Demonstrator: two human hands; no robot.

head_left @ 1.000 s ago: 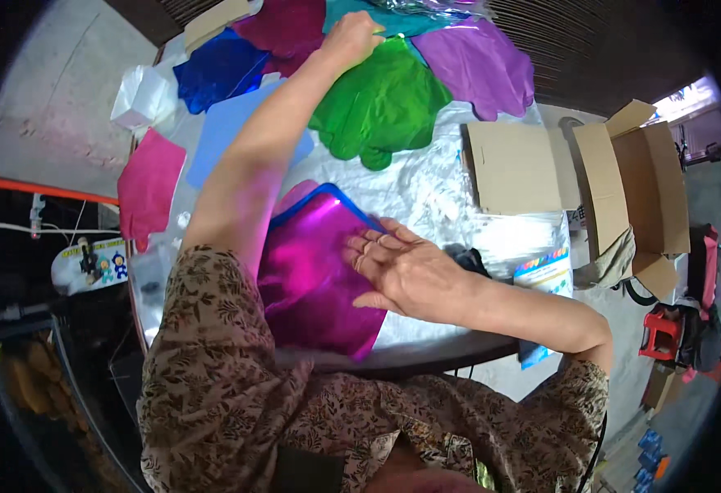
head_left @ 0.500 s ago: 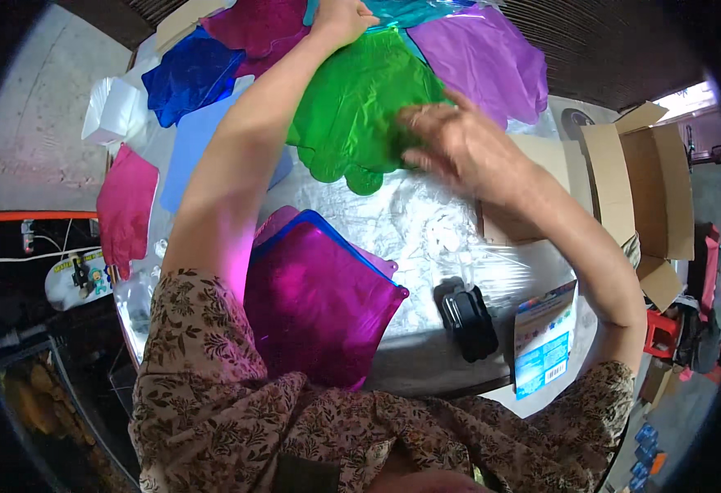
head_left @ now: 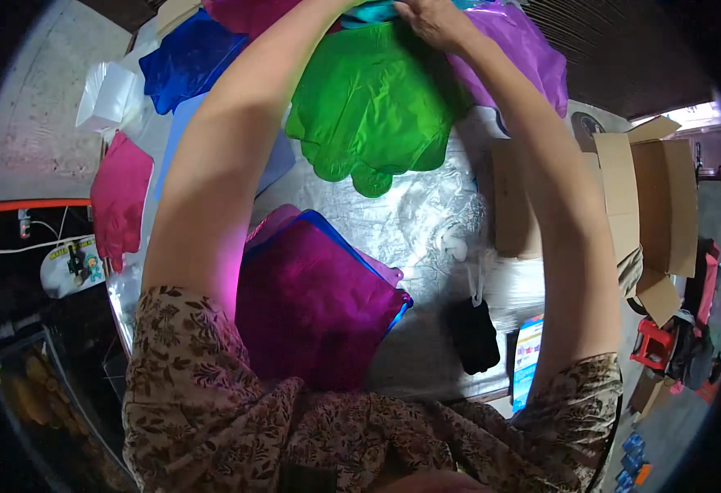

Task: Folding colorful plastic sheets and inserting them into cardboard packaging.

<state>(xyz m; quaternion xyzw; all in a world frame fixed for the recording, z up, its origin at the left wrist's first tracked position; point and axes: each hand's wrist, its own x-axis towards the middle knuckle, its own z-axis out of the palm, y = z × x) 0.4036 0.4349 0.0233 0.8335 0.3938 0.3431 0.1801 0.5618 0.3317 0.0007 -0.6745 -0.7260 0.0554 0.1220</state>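
Both my arms stretch to the far end of the table. My left hand is cut off by the top edge; only its forearm shows. My right hand [head_left: 436, 23] is at the top, fingers bent and pinched at a teal foil balloon [head_left: 369, 12], which is mostly out of frame. Just below lies a flat green foil balloon [head_left: 377, 99] with a scalloped edge and a rounded tab toward me. Purple [head_left: 525, 49], dark blue [head_left: 192, 62] and dark pink foil balloons [head_left: 254, 15] lie around it. Nearer me is a stack of flat magenta foil balloons [head_left: 315, 300] with blue edges beneath.
A black rectangular object [head_left: 473, 337] and a printed card [head_left: 528, 361] lie at the right. Open cardboard boxes [head_left: 652, 197] stand beyond my right arm. On the left are a pink foil balloon [head_left: 121, 193], a pale blue sheet [head_left: 274, 164] and a white container [head_left: 106, 99].
My right hand has moved from above the green balloon up to the teal one. My left hand has gone out past the top edge. The green balloon lies more spread out.
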